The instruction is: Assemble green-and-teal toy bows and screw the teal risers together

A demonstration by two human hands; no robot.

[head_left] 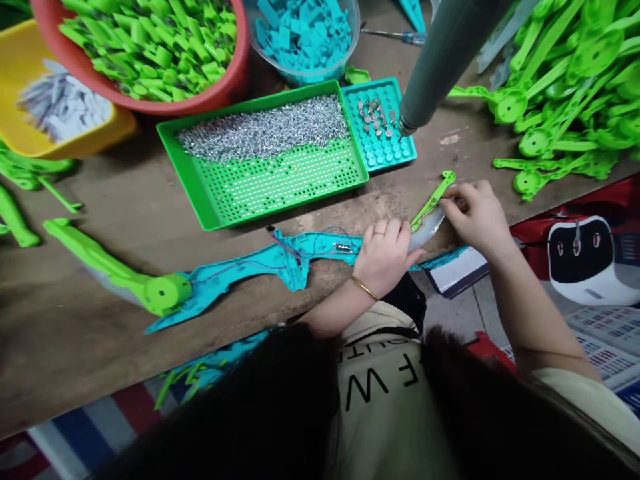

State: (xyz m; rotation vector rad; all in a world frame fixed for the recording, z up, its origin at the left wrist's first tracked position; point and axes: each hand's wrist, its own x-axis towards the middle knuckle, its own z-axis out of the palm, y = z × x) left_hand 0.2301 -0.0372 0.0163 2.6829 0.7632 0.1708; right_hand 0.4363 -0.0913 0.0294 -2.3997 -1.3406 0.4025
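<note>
A long blue plastic toy bow half-shell lies on the bench with thin red and blue wires and a small metal part inside it. At its left end sits a green limb with a round hub. My left hand is closed over the right end of the shell, hiding the joint there. Beyond it a limb of green and clear plastic sticks out to the upper right. My right hand pinches this limb's outer edge with thumb and forefinger; what lies between the fingertips is partly hidden.
A green tray of small screws and a blue tray of metal pieces stand behind the bow. Behind them are a red tub and a clear tub. A dark cylindrical tool hangs overhead. Green limbs pile up right.
</note>
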